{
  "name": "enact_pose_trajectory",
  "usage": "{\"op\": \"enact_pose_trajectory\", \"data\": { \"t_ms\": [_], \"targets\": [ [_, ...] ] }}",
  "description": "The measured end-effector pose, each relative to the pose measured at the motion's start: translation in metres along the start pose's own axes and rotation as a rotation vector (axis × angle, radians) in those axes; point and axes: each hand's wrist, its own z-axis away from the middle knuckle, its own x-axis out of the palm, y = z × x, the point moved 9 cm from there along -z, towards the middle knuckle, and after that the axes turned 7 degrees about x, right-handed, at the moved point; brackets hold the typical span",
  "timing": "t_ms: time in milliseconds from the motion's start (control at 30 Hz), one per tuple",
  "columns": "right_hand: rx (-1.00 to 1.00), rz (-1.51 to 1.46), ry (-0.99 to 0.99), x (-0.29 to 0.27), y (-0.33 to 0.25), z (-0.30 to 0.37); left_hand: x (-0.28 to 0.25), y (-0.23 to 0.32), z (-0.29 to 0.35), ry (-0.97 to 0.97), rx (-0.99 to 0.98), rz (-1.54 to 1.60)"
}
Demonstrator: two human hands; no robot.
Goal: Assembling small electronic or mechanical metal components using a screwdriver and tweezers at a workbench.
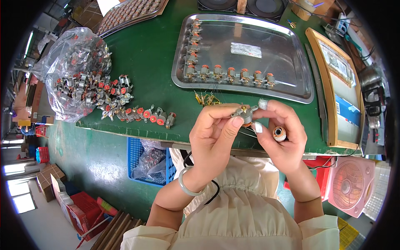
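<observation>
both hands pinch one small motor (245, 112) between them, long axis crosswise; left hand (214, 127) grips its left end, right hand (281, 129) also palms a coil (279, 133).

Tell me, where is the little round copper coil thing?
In the head view, the copper coil sits tucked in the right hand, low and right of the small metal part both hands pinch.

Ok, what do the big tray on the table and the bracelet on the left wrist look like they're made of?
The tray looks like polished metal, probably stainless steel: silvery, mirror-like, reflecting the parts lined up in it. The bracelet by the left hand is a smooth, pale green-white, slightly translucent bangle; it could be jade, glass or resin, and the look alone cannot settle it.
</observation>
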Motion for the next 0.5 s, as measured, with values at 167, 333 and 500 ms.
{"op": "enact_pose_trajectory", "data": {
  "t_ms": [167, 333, 500],
  "targets": [
    [0.019, -0.019, 0.018, -0.0015, 0.0001, 0.0002, 0.0002, -0.0006, -0.0005, -0.010, -0.010, -0.019],
    [0.077, -0.071, -0.004, 0.0005, 0.0032, 0.0000, -0.0006, -0.0018, 0.0005, 0.007, -0.022, -0.008],
    [0.115, -0.148, 0.005, 0.0024, 0.0062, -0.0009, -0.0006, -0.0044, 0.0009, 0.018, -0.042, 0.006]
  ]
}}
